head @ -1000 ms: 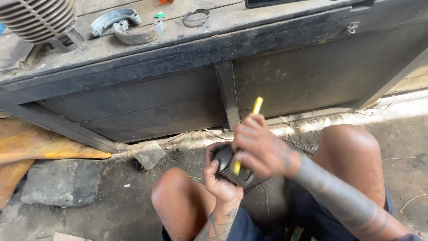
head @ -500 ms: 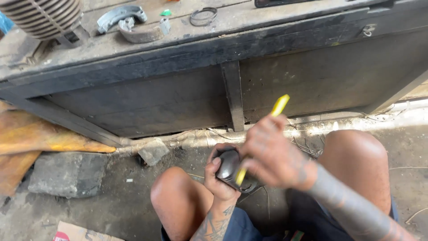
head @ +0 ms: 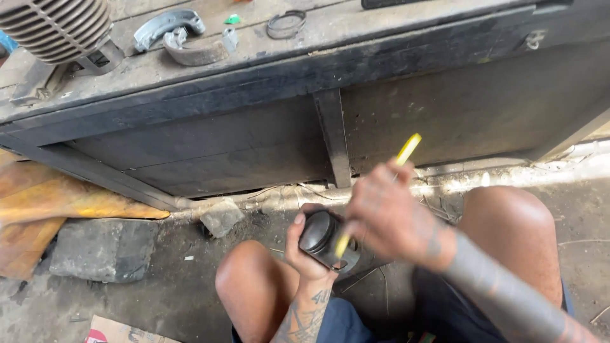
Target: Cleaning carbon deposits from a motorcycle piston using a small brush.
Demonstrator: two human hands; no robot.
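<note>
Down on the dusty concrete floor [head: 159,298], at the far left, flat orange-brown wooden boards [head: 44,209], and just right of them a rough grey stone slab [head: 101,251]. Above, along the worn dark wooden workbench [head: 267,121], near its left end, a ribbed silver metal engine cylinder [head: 57,25]; further right on the bench top, a pair of curved grey metal brake shoes [head: 184,38], then a small green plastic bit [head: 232,20], then a thin dark wire ring clamp [head: 286,24], close to the back edge. Under the bench's front edge, a small grey stone chunk [head: 222,217] on the floor, near the central upright post.

Between two bare knees, low in the middle: left hand [head: 305,257] wrapped from below around a dark, round, grimy metal piston-like part [head: 325,238], fingers curled on its left side, thumb side hidden. Right hand [head: 387,219] closed over a slim yellow-handled tool [head: 406,149], yellow end sticking up past the knuckles towards the bench front, lower end reaching down onto the dark part's right side; tip partly blurred, exact point of contact hard to tell. Right forearm in a grey patterned sleeve [head: 502,295], running off to the lower right corner. Part held clear of the floor, just in front of the lap, below the bench's central post.
</note>
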